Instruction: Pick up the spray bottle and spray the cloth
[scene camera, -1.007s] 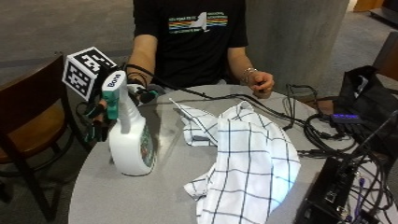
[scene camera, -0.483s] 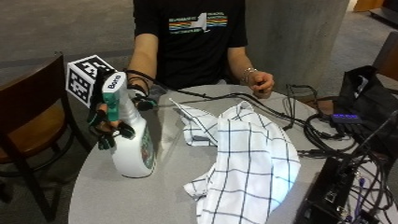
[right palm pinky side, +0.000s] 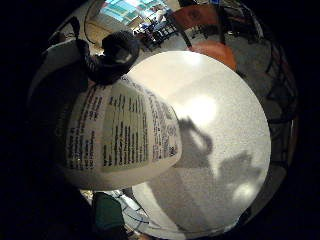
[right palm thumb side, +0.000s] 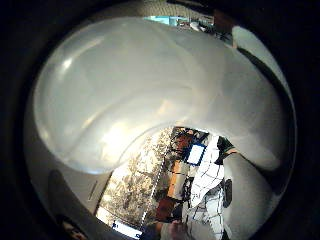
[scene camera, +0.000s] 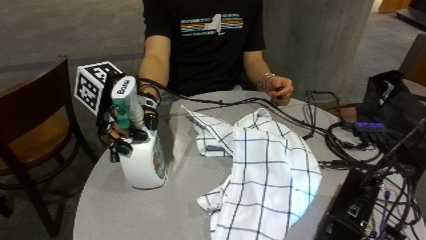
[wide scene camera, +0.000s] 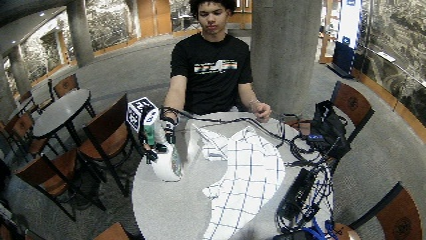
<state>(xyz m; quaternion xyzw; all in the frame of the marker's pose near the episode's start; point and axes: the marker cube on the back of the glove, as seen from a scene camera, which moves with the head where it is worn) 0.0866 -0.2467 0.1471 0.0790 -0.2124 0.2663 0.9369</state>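
Observation:
A white spray bottle with a teal trigger head stands near the left edge of the round grey table. My gloved right hand grips the bottle's neck just below the head, fingers curled round it. The bottle's printed label fills the little finger side palm view, and its white body fills the thumb side view. To the bottle's right a white cloth with a dark check lies crumpled across the middle of the table. The cloth also shows in the thumb side view.
The person's bare left hand rests at the table's far edge. Black cables and black equipment crowd the right side. A wooden chair stands left of the table. Bare tabletop lies in front of the bottle.
My right hand has come from behind the bottle onto its neck and curled its fingers round it. The bottle stays in about the same place and the cloth has not moved.

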